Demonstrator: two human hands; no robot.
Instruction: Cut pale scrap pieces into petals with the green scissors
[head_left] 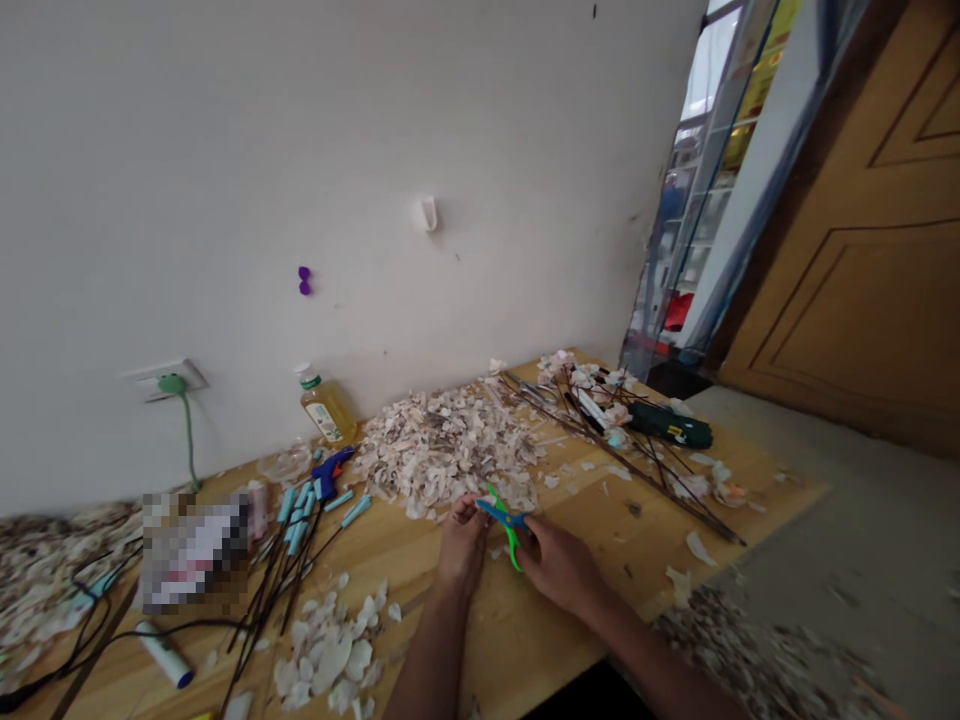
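low in the middle of the frame, the right hand (559, 562) is wrapped around a small pair of scissors with bright green handles and blue plastic blades (504, 520), fingers closed on the handles. the left hand (461, 545) sits just beside the blade end, fingertips pinched narrow on something pale, too small to tell what. the scissors hover just over the light wooden tabletop (525, 630). right behind them, a big heap of pale shell-like flakes (442, 450), nearly touching the knuckles. lower left, a smaller pile of white petals (330, 645). left of centre, a blue glue gun (328, 475) among light blue sticks (300, 510) and thin dark stems. a bottle of yellow liquid (326, 405) stands against the wall. the scissors' long axis runs diagonally, tips up-left toward the heap, handles down-right.
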